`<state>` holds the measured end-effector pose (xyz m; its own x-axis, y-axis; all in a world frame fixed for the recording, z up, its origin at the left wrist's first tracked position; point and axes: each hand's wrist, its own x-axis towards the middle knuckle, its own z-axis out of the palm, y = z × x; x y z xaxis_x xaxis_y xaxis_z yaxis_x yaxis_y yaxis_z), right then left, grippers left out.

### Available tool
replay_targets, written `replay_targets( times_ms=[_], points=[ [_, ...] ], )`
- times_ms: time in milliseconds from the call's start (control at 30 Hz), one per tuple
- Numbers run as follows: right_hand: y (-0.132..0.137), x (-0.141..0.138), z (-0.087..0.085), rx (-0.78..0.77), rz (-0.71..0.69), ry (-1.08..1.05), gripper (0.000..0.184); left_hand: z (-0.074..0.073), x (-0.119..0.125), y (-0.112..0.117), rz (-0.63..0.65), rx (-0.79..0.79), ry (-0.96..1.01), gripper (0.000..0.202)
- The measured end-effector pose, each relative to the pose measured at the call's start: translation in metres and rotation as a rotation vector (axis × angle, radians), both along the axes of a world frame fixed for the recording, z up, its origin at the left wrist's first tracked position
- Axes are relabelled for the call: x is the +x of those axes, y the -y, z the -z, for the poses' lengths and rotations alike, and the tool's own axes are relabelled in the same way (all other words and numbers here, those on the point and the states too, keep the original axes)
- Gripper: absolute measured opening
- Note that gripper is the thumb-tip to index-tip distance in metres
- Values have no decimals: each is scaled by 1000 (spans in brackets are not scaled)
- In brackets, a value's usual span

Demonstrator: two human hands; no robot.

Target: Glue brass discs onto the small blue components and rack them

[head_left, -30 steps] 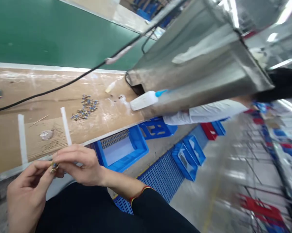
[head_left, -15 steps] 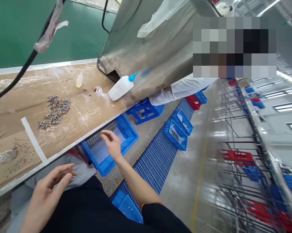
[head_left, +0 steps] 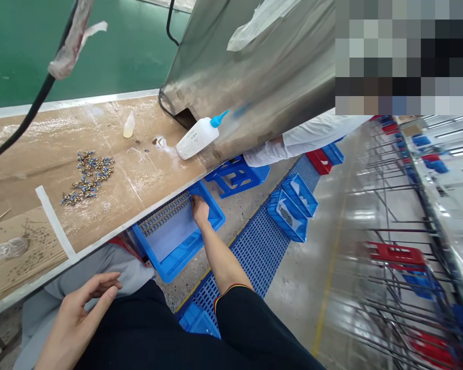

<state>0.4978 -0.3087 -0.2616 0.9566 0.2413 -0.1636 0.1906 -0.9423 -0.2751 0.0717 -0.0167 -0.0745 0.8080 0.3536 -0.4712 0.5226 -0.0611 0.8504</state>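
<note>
- Rows of small, knobbly metal parts [head_left: 165, 213] lie along the table-side edge of a smooth blue plastic box [head_left: 188, 255].
- The right hand [head_left: 200, 209] touches the rows' end, near the box's far corner, fingers bunched; I can't tell if they pinch a part.
- The left hand [head_left: 80, 308] is empty, thumb and fingers apart, below the front edge of the shiny brown table [head_left: 34, 154].

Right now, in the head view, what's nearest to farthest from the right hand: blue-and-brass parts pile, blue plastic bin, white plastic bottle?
1. Blue bin: right hand inside.
2. White bottle: on the table.
3. Parts pile: farther left.
</note>
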Motion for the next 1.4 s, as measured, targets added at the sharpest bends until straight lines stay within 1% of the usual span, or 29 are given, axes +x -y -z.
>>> replay_targets(
  times_ms=[167,333,600,767,933,1067,1200,1300,1400],
  points=[
    [1,8,15,-113,-9,-5,39,-5,4,4,41,-14,-29,47],
    [5,12,22,-148,-14,3,41,-4,2,4,64,-19,-38,45],
    [8,9,31,-132,-12,38,41,3,-5,6,41,-18,-24,41],
    [12,9,36,-107,-6,55,40,4,-8,8,44,-53,-50,41],
    [13,9,37,-84,1,45,39,4,-10,8,48,-38,-46,42],
    [12,7,34,-57,7,37,38,5,-12,9,50,-25,-29,42],
    [8,4,25,-16,24,39,36,9,-16,11,49,-52,-55,46],
    [3,-1,12,38,43,62,36,12,-18,13,58,-95,-84,47],
    [-4,-13,-9,136,76,148,39,11,-18,14,65,-121,-78,45]
  ],
)
